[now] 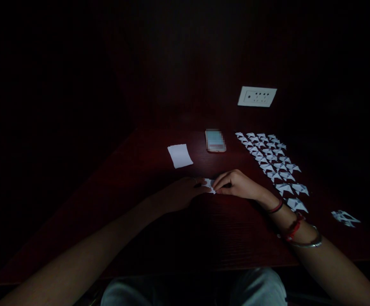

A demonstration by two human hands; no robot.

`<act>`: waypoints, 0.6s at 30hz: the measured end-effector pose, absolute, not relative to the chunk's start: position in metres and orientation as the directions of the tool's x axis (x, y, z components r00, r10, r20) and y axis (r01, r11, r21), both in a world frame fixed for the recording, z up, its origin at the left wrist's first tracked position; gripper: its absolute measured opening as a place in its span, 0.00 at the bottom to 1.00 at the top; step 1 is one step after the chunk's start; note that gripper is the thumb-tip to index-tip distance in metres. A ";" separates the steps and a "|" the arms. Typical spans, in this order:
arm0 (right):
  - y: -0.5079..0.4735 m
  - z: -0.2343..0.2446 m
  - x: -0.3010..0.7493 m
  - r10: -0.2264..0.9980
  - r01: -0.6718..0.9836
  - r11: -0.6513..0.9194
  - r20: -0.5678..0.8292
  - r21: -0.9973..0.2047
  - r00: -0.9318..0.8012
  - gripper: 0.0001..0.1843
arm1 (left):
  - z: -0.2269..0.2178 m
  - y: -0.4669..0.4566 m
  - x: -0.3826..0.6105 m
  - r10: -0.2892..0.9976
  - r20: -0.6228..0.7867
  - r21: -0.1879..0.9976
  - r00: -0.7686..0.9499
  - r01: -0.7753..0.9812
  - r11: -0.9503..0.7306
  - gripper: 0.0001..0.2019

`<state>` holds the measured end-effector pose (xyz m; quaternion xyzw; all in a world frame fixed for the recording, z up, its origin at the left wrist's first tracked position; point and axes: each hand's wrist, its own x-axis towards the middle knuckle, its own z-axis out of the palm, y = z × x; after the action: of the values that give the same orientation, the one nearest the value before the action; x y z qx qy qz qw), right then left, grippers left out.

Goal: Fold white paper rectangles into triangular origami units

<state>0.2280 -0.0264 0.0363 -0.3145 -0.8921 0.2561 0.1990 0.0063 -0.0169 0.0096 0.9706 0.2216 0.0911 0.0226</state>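
Observation:
A small white piece of folded paper [209, 185] lies on the dark red table between my two hands. My left hand [185, 190] reaches in from the left, in shadow, its fingers closed on the paper's left side. From the right, my right hand [236, 185] pinches the paper's right edge with thumb and fingers. Fingertips cover part of the paper, so its exact folds are hard to make out. Just beyond my left hand rests a stack of white paper sheets [180, 156].
A phone [215, 140] lies toward the back of the table [134, 170]. Rows of several folded paper figures [268, 156] spread along the right, close to my right forearm. Farther right is a small pale cluster [345, 218]. A socket plate [257, 97] is on the back wall.

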 end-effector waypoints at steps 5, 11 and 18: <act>-0.029 0.034 0.226 0.705 0.544 0.675 0.220 -0.498 -0.674 0.08 | 0.006 -0.015 0.005 0.419 0.160 0.056 0.894 0.416 -0.908 0.24; -0.029 0.035 0.227 0.648 0.511 0.731 0.228 -0.452 -0.726 0.10 | 0.010 -0.016 0.007 0.444 0.146 0.062 0.884 0.440 -0.896 0.25; -0.029 0.034 0.230 0.598 0.496 0.777 0.210 -0.386 -0.773 0.12 | 0.010 -0.014 0.008 0.443 0.155 0.029 0.883 0.444 -0.896 0.28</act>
<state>0.2296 -0.0288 0.0345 -0.2947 -0.9285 0.1564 0.1629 0.0082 -0.0138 0.0096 0.9704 0.2283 0.0792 -0.0036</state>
